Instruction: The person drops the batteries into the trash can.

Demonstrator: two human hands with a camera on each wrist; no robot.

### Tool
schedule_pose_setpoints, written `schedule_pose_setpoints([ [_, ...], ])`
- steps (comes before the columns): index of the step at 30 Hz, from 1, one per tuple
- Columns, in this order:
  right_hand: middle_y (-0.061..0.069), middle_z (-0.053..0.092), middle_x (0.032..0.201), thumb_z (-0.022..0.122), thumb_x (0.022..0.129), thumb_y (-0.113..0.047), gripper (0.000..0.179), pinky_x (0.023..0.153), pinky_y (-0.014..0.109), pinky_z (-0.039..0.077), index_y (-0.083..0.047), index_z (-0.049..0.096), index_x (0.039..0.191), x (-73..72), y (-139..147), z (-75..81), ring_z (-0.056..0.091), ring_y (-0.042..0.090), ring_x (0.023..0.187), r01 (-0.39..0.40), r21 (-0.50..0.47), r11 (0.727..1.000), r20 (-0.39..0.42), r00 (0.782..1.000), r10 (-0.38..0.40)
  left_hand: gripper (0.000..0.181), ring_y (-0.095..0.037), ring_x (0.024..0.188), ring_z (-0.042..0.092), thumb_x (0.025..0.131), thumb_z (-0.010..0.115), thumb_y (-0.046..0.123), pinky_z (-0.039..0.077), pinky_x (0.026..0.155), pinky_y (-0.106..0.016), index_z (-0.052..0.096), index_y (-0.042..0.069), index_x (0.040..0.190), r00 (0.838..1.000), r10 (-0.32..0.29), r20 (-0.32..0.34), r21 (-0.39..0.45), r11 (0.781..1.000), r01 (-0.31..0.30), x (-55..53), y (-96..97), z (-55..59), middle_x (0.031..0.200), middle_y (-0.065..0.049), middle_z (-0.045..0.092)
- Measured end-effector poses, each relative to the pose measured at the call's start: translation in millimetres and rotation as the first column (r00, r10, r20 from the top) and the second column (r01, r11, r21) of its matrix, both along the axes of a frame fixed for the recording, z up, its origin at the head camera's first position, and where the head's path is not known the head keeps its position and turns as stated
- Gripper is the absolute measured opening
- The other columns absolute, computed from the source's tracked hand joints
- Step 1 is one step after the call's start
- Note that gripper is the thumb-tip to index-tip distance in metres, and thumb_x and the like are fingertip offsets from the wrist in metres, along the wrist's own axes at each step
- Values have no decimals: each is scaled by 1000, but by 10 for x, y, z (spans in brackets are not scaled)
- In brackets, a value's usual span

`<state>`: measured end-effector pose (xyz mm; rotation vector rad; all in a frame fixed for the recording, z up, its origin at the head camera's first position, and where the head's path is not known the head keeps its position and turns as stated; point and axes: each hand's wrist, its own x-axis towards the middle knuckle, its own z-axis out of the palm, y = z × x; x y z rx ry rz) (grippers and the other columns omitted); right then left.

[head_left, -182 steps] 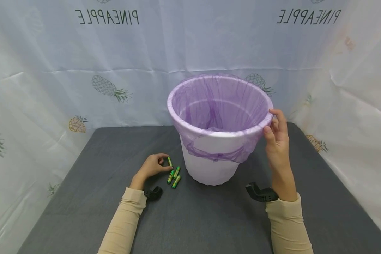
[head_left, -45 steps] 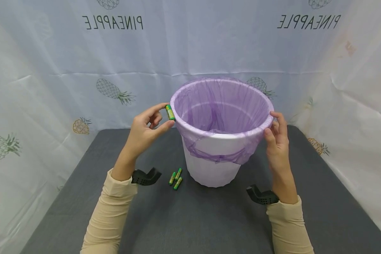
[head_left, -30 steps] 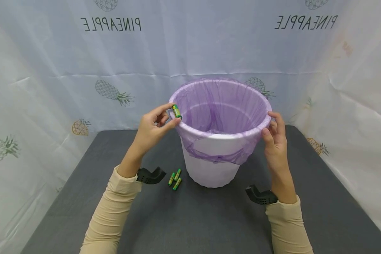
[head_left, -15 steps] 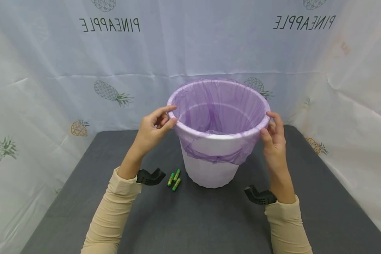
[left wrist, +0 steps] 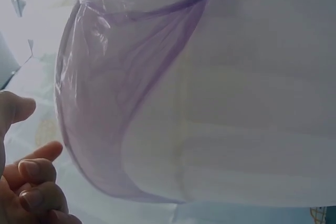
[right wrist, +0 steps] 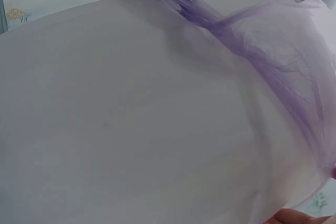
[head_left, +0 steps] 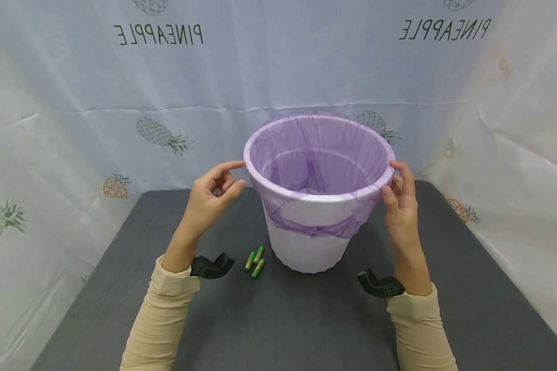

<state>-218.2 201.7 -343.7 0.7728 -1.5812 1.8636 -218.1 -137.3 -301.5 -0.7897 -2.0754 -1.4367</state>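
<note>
A white trash can (head_left: 308, 252) with a purple bag liner (head_left: 334, 154) folded over its rim stands tilted slightly on the dark table. My right hand (head_left: 403, 206) holds its rim at the right side, thumb in front and fingers curled at the edge; in the right wrist view the can's wall hides most of that hand. My left hand (head_left: 213, 198) is just outside the left rim, its thumb and forefinger parted with nothing between them. In the left wrist view its fingertips (left wrist: 50, 150) are right beside the rim. Three green batteries (head_left: 255, 262) lie on the table left of the can's base.
The dark grey table (head_left: 288, 324) extends around the can. A white curtain (head_left: 232, 67) printed with pineapples hangs behind it and along both sides. Each wrist carries a black camera mount (head_left: 212, 266).
My left hand picked up a battery from the table, brought it over the can's left rim and let it go; now the hand has drawn back left. My right hand stays on the rim.
</note>
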Motion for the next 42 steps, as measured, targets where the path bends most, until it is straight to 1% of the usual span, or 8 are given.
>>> schedule_pose_setpoints([
  [5, -3, 56, 113, 50, 100, -16, 39, 88, 17, 41, -18, 42, 138, 9, -5, 0, 53, 5, 99, 8, 3, 1000, 12, 1000, -8, 33, -2, 60, 34, 86, 60, -6, 30, 56, -23, 62, -5, 119, 999, -32, 15, 4, 999, 32, 23, -88, -114, 70, 11, 41],
  [13, -2, 57, 114, 53, 99, -20, 38, 88, 18, 41, -18, 44, 137, 9, -6, 13, 54, 6, 100, 0, -22, 1000, 9, 1000, 1, 30, -1, 59, 33, 88, 61, -4, 31, 55, -22, 61, -8, 118, 994, -93, 56, -42, 995, 95, 35, -189, -296, 71, 13, 42],
  [20, -2, 57, 111, 53, 99, -19, 38, 88, 18, 40, -19, 44, 137, 11, -4, 16, 53, 6, 98, 4, -19, 1000, 6, 1000, -4, 28, -2, 58, 33, 91, 60, 2, 32, 53, -24, 63, -2, 119, 989, -76, 129, -99, 991, 89, 36, -274, -417, 73, 13, 44],
  [29, -2, 57, 112, 51, 100, -17, 38, 89, 19, 40, -18, 43, 137, 12, -4, 20, 54, 6, 100, -2, -18, 1000, 6, 1000, 2, 29, -3, 56, 34, 92, 60, 3, 31, 50, -26, 62, -1, 120, 968, -87, 234, -124, 985, 118, 24, -396, -621, 73, 11, 44],
  [31, -2, 57, 113, 50, 100, -17, 38, 90, 19, 40, -17, 43, 137, 8, -4, 16, 54, 6, 100, -4, -16, 1000, 1, 1000, 4, 29, -3, 57, 35, 92, 60, 3, 32, 51, -26, 62, 0, 120, 962, -98, 256, -132, 982, 135, 12, -423, -671, 73, 10, 43],
  [34, -2, 56, 112, 50, 100, -16, 39, 91, 19, 40, -17, 43, 138, 5, -6, 14, 53, 6, 101, -8, -15, 1000, 2, 1000, 8, 29, -2, 59, 37, 93, 60, 6, 34, 53, -26, 62, 2, 122, 946, -110, 304, -146, 976, 160, -13, -456, -752, 74, 9, 42],
  [38, -1, 56, 115, 49, 100, -16, 38, 92, 19, 40, -18, 42, 138, 10, -13, 19, 53, 6, 103, -5, -18, 1000, 9, 1000, 6, 29, -2, 60, 38, 94, 60, 8, 36, 55, -24, 62, 2, 122, 933, -103, 345, -167, 971, 169, -63, -491, -916, 74, 8, 42],
  [42, -1, 55, 120, 48, 100, -15, 38, 92, 19, 40, -18, 42, 138, 11, -21, 18, 52, 7, 105, -7, -17, 1000, 5, 1000, 7, 28, -2, 58, 37, 94, 58, 7, 36, 54, -24, 62, 1, 122, 927, -99, 361, -175, 969, 172, -127, -532, -1107, 72, 8, 42],
])
